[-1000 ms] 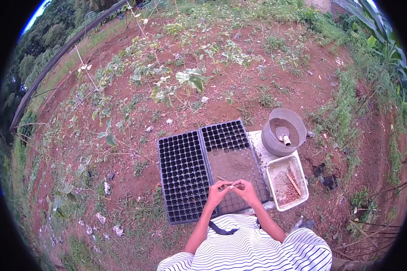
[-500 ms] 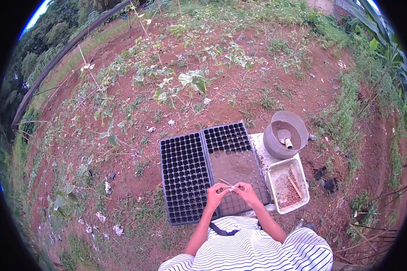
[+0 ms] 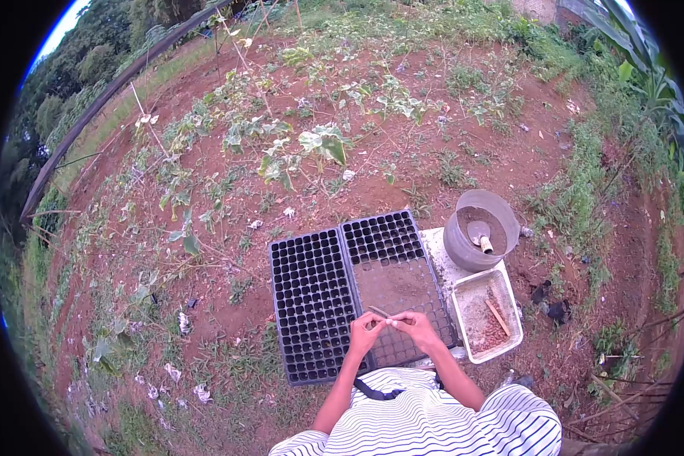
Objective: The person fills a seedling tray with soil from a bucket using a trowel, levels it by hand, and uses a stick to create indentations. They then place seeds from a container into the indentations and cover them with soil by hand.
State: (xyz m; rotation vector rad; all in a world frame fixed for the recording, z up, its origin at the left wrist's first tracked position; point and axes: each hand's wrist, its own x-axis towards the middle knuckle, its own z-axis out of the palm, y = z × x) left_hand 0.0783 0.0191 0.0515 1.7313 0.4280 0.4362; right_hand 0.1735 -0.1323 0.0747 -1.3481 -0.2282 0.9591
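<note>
My left hand (image 3: 365, 332) is closed in a pinch, and a thin brown stick (image 3: 378, 311) slants up and left from its fingertips. My right hand (image 3: 419, 330) is also pinched, its fingertips meeting those of the left. Whatever small thing lies between the right fingers is too small to make out. Both hands are over the near part of a seedling tray (image 3: 395, 280), whose middle and near cells are covered with brown soil while its far cells show black. Alongside on the left lies a second black seedling tray (image 3: 311, 300) with open cells.
Right of the trays stands a translucent tub (image 3: 457, 243) holding soil and a scoop (image 3: 479, 232). Nearer me, a white basin (image 3: 458, 323) contains small reddish-brown pieces and a wooden stick (image 3: 498, 315). Leafy plants (image 3: 323, 142) grow in the red soil beyond.
Both hands stay pinched together over the soil-filled tray, with only a slight shift of the fingers and stick. The whole view has moved a little.
</note>
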